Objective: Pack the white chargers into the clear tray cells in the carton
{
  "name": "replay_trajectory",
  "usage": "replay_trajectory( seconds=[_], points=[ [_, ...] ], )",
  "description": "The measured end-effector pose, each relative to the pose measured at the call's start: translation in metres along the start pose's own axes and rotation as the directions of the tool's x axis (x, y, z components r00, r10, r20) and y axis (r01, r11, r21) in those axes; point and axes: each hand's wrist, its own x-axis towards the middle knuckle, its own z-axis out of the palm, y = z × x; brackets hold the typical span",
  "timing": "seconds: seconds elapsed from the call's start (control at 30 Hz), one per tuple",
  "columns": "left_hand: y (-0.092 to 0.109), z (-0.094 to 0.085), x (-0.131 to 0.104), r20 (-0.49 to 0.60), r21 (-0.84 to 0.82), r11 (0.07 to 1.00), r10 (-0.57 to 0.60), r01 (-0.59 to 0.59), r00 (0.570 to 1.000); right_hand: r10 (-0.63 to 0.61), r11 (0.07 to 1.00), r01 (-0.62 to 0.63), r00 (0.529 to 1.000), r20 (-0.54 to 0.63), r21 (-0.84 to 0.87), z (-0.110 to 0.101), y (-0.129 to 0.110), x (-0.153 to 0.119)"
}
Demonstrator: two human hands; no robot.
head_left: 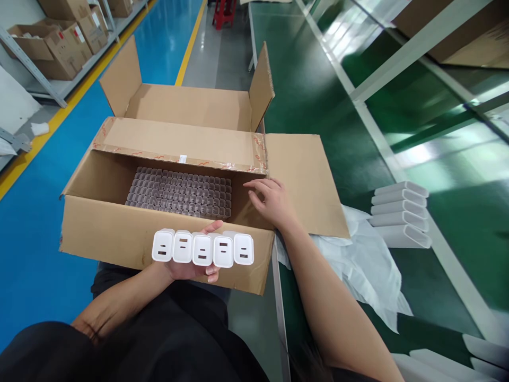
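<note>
Lying across my left hand (186, 270) is a row of several white charger housings (202, 250), side by side. Their end faces point toward me, each with two port slots. The fingers curl round the row from beneath, in front of the open cardboard carton (115, 233). Inside that carton stand packed rows of small, pale, open-ended casings (178, 191). My right hand (272, 201) hovers over the carton's right end, fingers loosely apart and holding nothing. Its wrist is near the carton's folded-out right flap (304, 180).
A green-topped table (310, 90) runs along the right. On it are a crumpled translucent plastic bag (366, 270) and a stack of white housings (400, 215), with more white pieces (429, 366) at the lower right. Shelving with cartons (59, 48) lines the left; a red stool (224, 13) stands far back.
</note>
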Motion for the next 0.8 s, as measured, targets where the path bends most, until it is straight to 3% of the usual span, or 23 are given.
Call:
replay_trajectory(
  seconds=[0.17, 0.4, 0.8],
  points=[
    [-0.001, 0.004, -0.001, -0.034, 0.046, 0.999, 0.013, -0.011, 0.999, 0.01, 1.0, -0.01, 1.0, 0.003, -0.006, 0.0, 0.0, 0.0],
    [-0.001, -0.002, 0.001, 0.035, 0.031, 0.999, -0.009, 0.008, 0.999, 0.008, 1.0, -0.008, 1.0, 0.009, -0.005, 0.0, -0.001, 0.0],
    [-0.001, -0.007, 0.0, 0.049, 0.013, 1.0, -0.023, 0.023, 0.999, -0.015, 0.999, 0.015, 1.0, 0.007, -0.034, 0.0, 0.001, -0.001]
  ],
)
